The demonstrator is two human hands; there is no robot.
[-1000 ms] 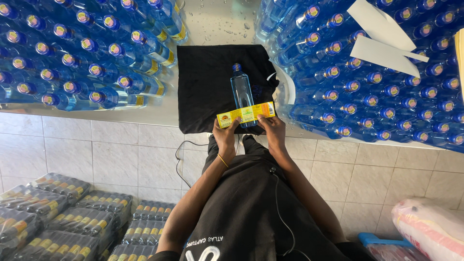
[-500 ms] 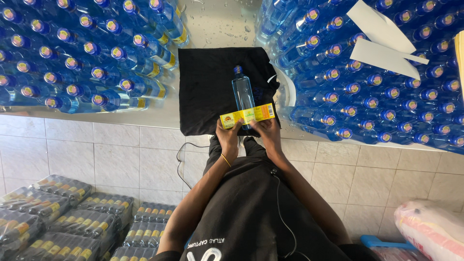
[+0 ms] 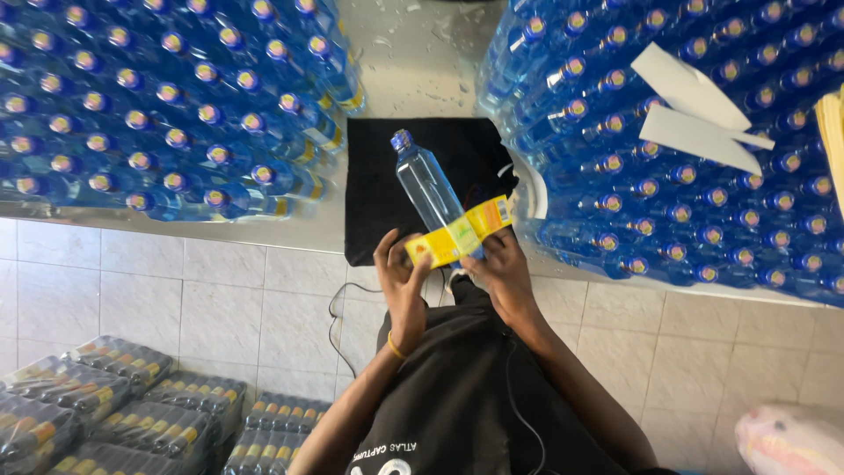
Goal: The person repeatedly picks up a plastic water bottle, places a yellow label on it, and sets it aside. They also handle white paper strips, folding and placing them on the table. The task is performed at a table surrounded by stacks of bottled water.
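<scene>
Raised and tilted since the earlier frame: clear plastic bottle [image 3: 428, 190], previously lying flat along the black cloth [image 3: 378, 189], its blue cap now angled up and to the left; camera framing has also shifted, so the cloth sits lower in the picture.

Head view:
- Left hand [image 3: 400, 273]: fingers curled onto the left end of the yellow label [image 3: 459, 233], gripping it against the bottle's lower part; thin yellow band on the wrist.
- Right hand [image 3: 497, 268]: closed on the bottle's base and the label's right part, thumb side toward the label.
- Yellow label: wrapped partly round the bottle's lower body, its right end sticking out free.
- Bottle: held above the near edge of the black cloth.
- Black cloth: spread on the steel table [image 3: 413, 53], which is spotted with water drops.
- Stacked bottles, left [image 3: 167, 105] and right [image 3: 686, 176] of the cloth: blue, lying with caps toward the camera.
- White paper sheets [image 3: 694, 105]: lying on the right stack.
- Shrink-wrapped bottle packs [image 3: 105, 413]: on the tiled floor, lower left.
</scene>
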